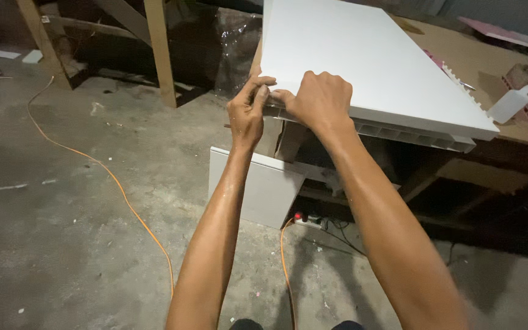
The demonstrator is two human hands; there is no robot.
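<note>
Beside the glue bottle (509, 104), hands (285, 104) pinch white panel (362, 61).

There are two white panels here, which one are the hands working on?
The large white panel lying on the workbench: both hands pinch its near corner. The smaller white panel leans below, untouched.

- You've got two hands up: left hand (249, 113) and right hand (318, 101), both at the near edge of one white panel (368, 55).
- One more white panel piece (258, 186) under the workbench (484, 58), leaning on the floor.
- One white squeeze bottle (511, 102) at the workbench's right edge.
- Two orange cables on the floor: long one (111, 177), short one (285, 256).
- One power strip (308, 220) by the short cable.
- Two wooden posts (159, 52) back left.
</note>
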